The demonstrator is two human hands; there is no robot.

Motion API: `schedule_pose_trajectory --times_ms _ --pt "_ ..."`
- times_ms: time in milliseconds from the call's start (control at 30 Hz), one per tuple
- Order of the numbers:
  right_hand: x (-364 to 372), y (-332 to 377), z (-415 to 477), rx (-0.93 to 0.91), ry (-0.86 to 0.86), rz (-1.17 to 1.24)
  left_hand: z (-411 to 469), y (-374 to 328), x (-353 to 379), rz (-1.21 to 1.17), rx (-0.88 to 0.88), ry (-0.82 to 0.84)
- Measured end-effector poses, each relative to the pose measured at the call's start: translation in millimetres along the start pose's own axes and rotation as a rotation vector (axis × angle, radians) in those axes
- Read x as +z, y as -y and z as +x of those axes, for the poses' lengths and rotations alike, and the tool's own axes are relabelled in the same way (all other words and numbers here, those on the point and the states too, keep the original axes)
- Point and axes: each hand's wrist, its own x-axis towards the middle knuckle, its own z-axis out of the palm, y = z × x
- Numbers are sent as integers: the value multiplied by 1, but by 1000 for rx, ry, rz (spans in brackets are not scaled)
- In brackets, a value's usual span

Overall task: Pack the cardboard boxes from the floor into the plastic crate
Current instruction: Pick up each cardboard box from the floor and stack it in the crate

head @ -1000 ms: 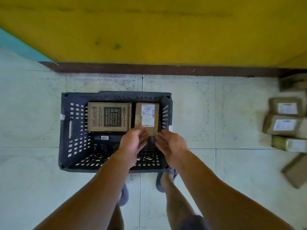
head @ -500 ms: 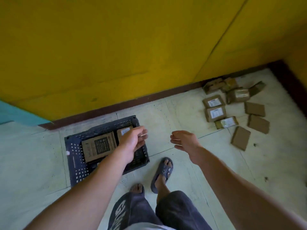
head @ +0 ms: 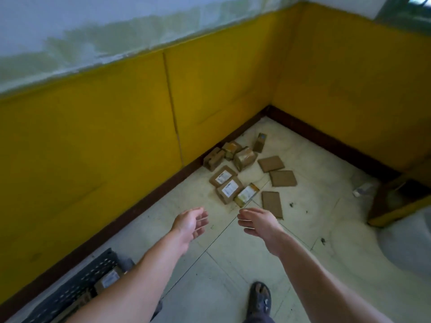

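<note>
Left hand (head: 190, 226), right hand (head: 258, 223), empty

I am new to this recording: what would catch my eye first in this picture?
Scattered cardboard boxes lie on the floor in the corner below the yellow wall. The left hand and right hand reach toward them, both empty with relaxed fingers. The plastic crate sits at the lower left, partly behind the left arm.
</note>
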Motion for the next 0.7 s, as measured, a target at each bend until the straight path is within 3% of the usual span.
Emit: schedule_pose_trajectory --times_ms 167,333,700 --pt "-133 11 38 19 -56 66 27 -23 131 26 -42 49" --pt "-212 32 78 73 -91 60 49 -47 219 29 -45 105" --pt "-272 118 233 139 -62 25 186 -105 292 16 -124 31"
